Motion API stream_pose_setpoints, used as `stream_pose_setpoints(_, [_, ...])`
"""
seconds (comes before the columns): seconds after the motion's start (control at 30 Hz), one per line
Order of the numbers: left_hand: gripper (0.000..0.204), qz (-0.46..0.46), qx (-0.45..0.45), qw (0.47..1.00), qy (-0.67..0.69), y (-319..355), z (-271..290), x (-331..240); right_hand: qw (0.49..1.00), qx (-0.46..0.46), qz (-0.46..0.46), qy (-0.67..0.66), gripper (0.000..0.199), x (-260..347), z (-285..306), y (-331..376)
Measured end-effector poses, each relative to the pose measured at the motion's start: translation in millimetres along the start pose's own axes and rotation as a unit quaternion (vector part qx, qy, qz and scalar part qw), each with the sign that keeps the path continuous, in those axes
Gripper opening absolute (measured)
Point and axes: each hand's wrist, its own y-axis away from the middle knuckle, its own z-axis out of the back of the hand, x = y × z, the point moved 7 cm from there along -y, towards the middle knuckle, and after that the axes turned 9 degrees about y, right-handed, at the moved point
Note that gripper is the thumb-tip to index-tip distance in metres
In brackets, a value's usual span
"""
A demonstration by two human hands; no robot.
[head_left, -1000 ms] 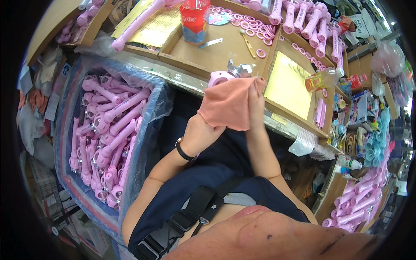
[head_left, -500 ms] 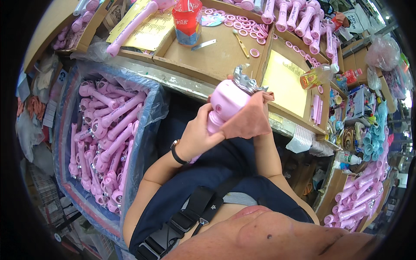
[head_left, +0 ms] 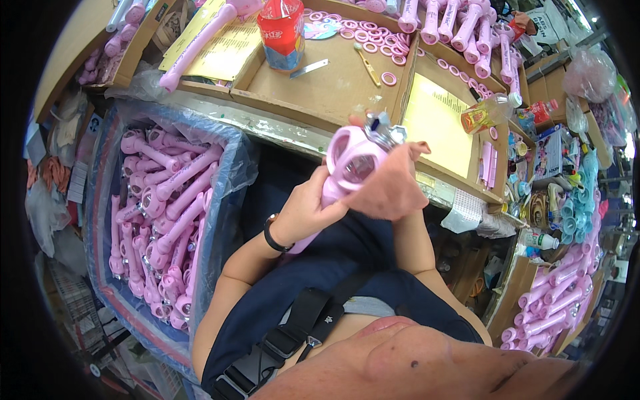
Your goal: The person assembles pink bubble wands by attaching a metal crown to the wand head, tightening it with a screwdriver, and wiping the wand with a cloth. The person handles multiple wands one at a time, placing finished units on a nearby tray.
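My left hand (head_left: 301,212) is wrapped round the neck of a pink toy wand (head_left: 337,155), held head up over my lap. Its rounded head has openings with a clear, shiny part inside, and a silver crown (head_left: 383,132) tops it. A salmon-coloured cloth (head_left: 392,187) lies against the right side of the head. Behind that cloth is my right hand (head_left: 408,224), closed on it; most of its fingers are hidden. The wand's handle runs down below my left hand, beside the dark wristband.
At left, a plastic-lined blue crate (head_left: 243,157) holds many pink wands. Cardboard trays (head_left: 320,100) on the bench carry pink rings (head_left: 388,79), a red bag (head_left: 281,33), a metal strip and yellow paper (head_left: 433,123). A bottle (head_left: 490,115) and more wands (head_left: 550,303) are at right.
The wand has turned in my left hand, so the openings in its head now face me. The cloth and crown have shifted slightly right and down.
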Motion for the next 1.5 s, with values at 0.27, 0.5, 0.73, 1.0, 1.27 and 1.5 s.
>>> stream_pose_setpoints(0.27, [0.045, 0.005, -0.111, 0.978, -0.175, -4.0, 7.7, -1.1, 0.865, -0.123, 0.216, 0.435, 0.052, -60.3, 37.6, 13.5])
stream_pose_setpoints(0.5, [0.046, 0.103, 0.06, 0.955, 0.272, -5.0, -6.1, 22.2, 0.958, -0.083, 0.123, 0.245, 0.043, -5.6, 32.3, 7.0])
stream_pose_setpoints(0.73, [0.052, 0.138, 0.15, 0.901, 0.384, -8.2, -18.9, 23.1, 0.972, -0.035, 0.118, 0.201, 0.047, -3.8, 9.5, -7.6])
stream_pose_setpoints(1.0, [0.053, 0.057, 0.046, 0.97, 0.232, -6.0, -7.5, 10.7, 0.989, -0.078, 0.126, 0.016, 0.025, -10.5, 30.0, -7.6])
stream_pose_setpoints(1.27, [0.068, -0.011, -0.004, 1.0, -0.013, -3.1, 3.8, -3.6, 0.769, -0.173, 0.253, 0.561, 0.021, 37.0, 0.7, 8.4])
stream_pose_setpoints(1.5, [0.049, 0.097, 0.115, 0.908, 0.39, -20.6, -6.5, 25.5, 0.427, -0.289, 0.422, 0.746, 0.057, 15.9, -12.6, 33.5])
